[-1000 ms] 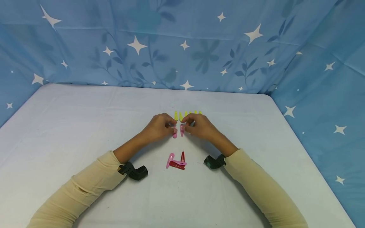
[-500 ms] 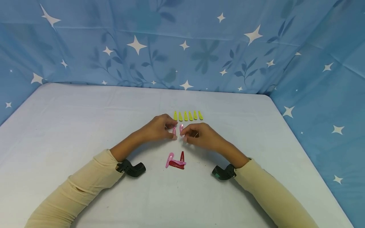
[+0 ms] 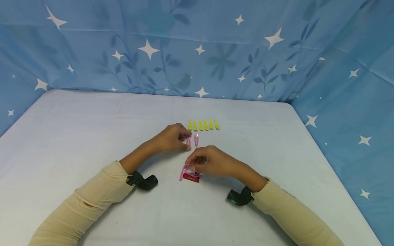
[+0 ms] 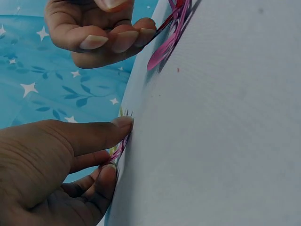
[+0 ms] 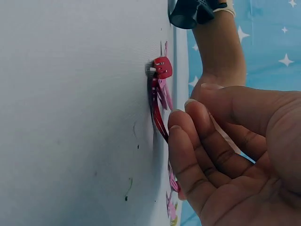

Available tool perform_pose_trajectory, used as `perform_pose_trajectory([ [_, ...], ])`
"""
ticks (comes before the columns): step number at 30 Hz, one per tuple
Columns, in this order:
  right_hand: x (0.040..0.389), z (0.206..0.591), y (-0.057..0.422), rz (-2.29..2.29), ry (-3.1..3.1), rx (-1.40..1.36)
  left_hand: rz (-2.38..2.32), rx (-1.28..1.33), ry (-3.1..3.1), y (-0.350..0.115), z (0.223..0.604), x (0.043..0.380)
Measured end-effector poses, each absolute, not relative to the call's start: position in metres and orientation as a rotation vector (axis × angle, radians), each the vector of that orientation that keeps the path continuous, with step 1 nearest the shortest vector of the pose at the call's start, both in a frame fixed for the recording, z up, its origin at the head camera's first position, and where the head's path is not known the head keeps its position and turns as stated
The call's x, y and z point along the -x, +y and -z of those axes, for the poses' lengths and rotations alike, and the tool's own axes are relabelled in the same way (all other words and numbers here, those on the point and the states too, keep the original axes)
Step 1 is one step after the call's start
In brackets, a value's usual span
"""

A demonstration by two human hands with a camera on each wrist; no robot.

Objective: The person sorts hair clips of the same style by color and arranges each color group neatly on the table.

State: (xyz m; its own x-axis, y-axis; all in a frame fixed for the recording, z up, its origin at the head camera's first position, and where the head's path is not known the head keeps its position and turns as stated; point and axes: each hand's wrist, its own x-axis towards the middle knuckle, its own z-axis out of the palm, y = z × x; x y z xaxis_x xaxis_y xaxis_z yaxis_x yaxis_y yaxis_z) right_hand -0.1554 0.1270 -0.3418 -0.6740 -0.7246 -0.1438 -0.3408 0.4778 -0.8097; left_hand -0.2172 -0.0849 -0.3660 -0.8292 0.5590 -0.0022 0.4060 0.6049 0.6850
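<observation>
1. As I followed the feed from a distance, at the far left a beige cloth sleeve lay pushed up the arm, with a black curved wrist camera at its cuff.
2. Next came the left hand, its grip narrow: thumb and fingers were bent about the two ends of a glossy pink teardrop-shaped hair clip, which rested on the white cloth-covered table.
3. Nearer the person I saw a small pile: a slanted pink hair clip on the left, a glossy dark-red hair clip lying obliquely, and another pink clip crossing over it. Another red clip showed mostly in the right wrist view; the hand hid much of it from the head camera.
4. Just right of the held clip, a second upright-pointing pink clip lay apart, and beyond both stood a row of six slim yellow hair clips.
5. Over the pile I saw the right hand, fingers loosely curved, a modest gap before the thumb, nothing gripped; whether its fingertips touched the clips I could not tell.
6. Farthest right came the matching black camera and beige sleeve.
</observation>
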Motion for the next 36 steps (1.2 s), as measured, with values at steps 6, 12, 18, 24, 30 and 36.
perform_pose_trajectory([
  [6, 0.154, 0.345, 0.126, 1.002, 2.299, 0.89, -1.065, -0.779, 2.618, -0.085, 0.366, 0.217],
  [12, 0.152, 0.349, 0.125, 0.974, 2.245, 0.89, -1.069, -0.752, 2.63, -0.086, 0.368, 0.218],
  [18, 0.148, 0.348, 0.122, 0.895, 2.302, 0.92, -1.109, -0.763, 2.614, -0.086, 0.37, 0.219],
  [24, 0.145, 0.348, 0.121, 0.873, 2.295, 0.902, -1.133, -0.791, 2.601, -0.086, 0.372, 0.219],
  [30, 0.145, 0.348, 0.123, 0.847, 2.299, 0.925, -1.137, -0.775, 2.593, -0.086, 0.372, 0.218],
  [36, 0.145, 0.348, 0.122, 0.914, 2.274, 0.87, -1.136, -0.761, 2.596, -0.086, 0.371, 0.219],
])
